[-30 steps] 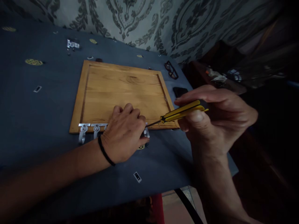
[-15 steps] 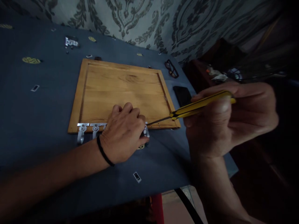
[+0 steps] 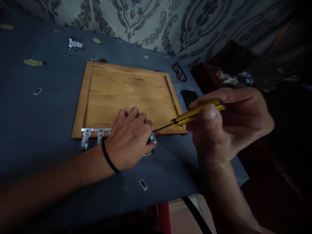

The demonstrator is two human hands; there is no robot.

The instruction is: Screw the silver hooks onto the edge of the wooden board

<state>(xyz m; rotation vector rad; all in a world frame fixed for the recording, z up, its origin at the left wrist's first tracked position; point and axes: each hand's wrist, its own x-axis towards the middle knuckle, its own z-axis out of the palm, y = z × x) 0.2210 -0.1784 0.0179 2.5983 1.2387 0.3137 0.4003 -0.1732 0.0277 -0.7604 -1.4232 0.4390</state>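
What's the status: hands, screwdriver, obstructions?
Right hand gripping yellow screwdriver, tip by rightmost visible hook. Left hand on wooden panel, near edge, blocking view of some hardware.

The board (image 3: 131, 97) is smooth wood with a faint sheen, the hooks (image 3: 86, 134) shiny metal. The screwdriver handle (image 3: 191, 115), dimly lit, is probably plastic.

The wooden board (image 3: 131, 87) lies open farther back; left-hand fingers (image 3: 147, 128) block its near edge midway.

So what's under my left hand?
Your left hand covers part of the front edge of the wooden board. Metal pieces show on both sides of it; whatever lies fully beneath is hidden.
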